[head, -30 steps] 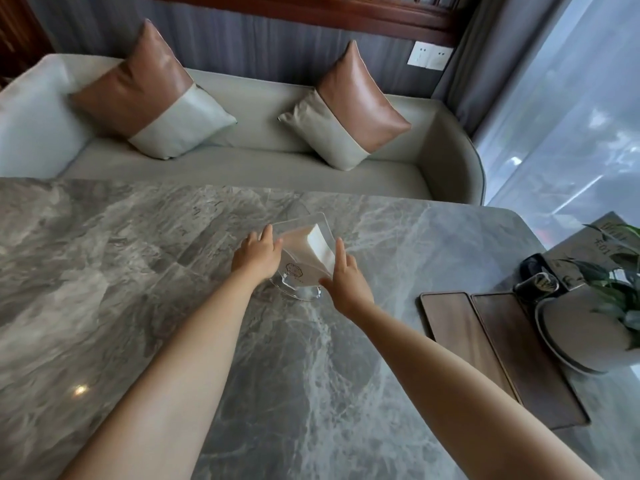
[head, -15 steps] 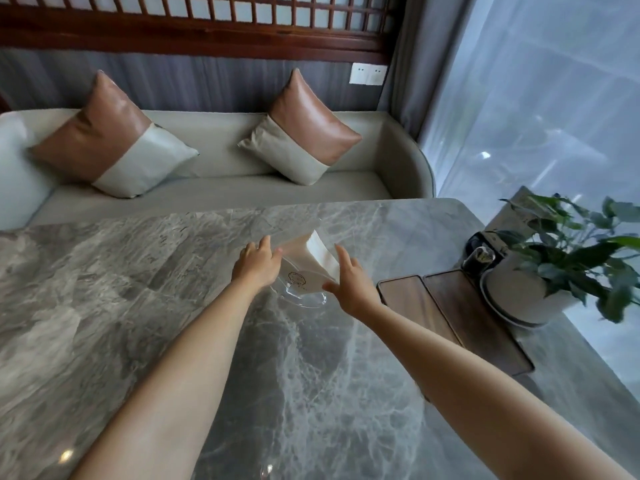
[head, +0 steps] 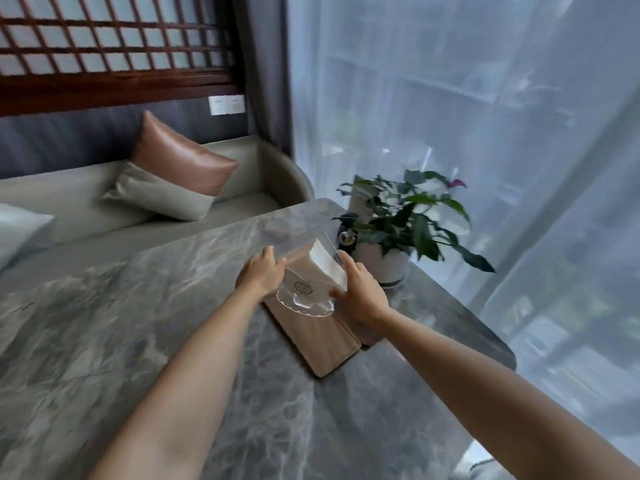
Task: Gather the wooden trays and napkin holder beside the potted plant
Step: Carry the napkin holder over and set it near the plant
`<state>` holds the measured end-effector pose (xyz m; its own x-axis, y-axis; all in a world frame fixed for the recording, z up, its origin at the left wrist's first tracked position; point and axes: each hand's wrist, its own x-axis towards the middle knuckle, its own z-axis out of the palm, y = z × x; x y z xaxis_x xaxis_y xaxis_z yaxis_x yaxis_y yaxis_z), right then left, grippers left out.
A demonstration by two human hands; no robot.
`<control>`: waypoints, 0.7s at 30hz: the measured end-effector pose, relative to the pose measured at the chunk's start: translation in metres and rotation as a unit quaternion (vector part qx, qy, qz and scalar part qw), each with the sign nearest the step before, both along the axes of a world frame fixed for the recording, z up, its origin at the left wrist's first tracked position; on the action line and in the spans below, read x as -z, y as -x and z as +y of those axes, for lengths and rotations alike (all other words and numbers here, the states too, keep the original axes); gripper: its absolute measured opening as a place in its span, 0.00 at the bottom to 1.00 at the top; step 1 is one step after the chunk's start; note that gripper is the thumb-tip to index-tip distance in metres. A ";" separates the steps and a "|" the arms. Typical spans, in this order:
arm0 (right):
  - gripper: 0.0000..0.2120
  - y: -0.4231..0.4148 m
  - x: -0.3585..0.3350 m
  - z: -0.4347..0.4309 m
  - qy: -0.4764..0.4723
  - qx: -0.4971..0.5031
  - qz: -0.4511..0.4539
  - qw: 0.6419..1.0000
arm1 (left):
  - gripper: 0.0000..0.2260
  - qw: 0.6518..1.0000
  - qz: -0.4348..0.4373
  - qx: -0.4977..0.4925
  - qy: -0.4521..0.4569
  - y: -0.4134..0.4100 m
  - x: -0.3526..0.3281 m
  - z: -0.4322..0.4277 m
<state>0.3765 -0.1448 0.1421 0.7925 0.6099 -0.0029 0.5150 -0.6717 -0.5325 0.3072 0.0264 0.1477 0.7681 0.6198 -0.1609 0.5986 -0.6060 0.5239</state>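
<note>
Carried from mid-table, the napkin holder (head: pixel 308 271) now hangs over the wooden trays (head: pixel 320 341), clamped between the fingers of left hand (head: pixel 261 277) and right hand (head: pixel 360 292). Step: transport. Next: lowering it beside the potted plant (head: pixel 398 230), just beyond the right fingertips.

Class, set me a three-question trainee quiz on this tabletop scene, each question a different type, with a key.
1. True or false: both hands hold the clear acrylic napkin holder.
2. What lies directly beneath it? A) brown wooden trays B) grey marble table C) sofa cushion
3. Name the item in the white pot just beyond.

Key: 1 true: left hand, right hand. 2 A. 3 green leafy plant.
</note>
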 end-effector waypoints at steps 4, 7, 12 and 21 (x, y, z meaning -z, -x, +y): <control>0.36 -0.032 0.003 -0.066 0.021 0.056 0.002 0.998 | 0.22 0.998 0.012 0.064 0.006 -0.052 0.003 -0.060; 0.36 -0.054 0.007 -0.114 0.019 0.085 0.011 0.996 | 0.21 0.995 0.016 0.099 0.022 -0.087 0.010 -0.103; 0.35 -0.083 0.020 -0.188 0.013 0.142 0.032 0.989 | 0.22 0.987 0.022 0.149 0.049 -0.139 0.024 -0.171; 0.34 -0.117 0.051 -0.279 0.010 0.237 0.080 0.968 | 0.21 0.971 0.033 0.222 0.081 -0.196 0.054 -0.267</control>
<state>0.4938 -0.4236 0.0907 0.9720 0.1756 -0.1562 0.0582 -0.8235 -0.5643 0.5034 -0.2405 0.0934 0.9384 0.1933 -0.2863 0.3333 -0.7247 0.6031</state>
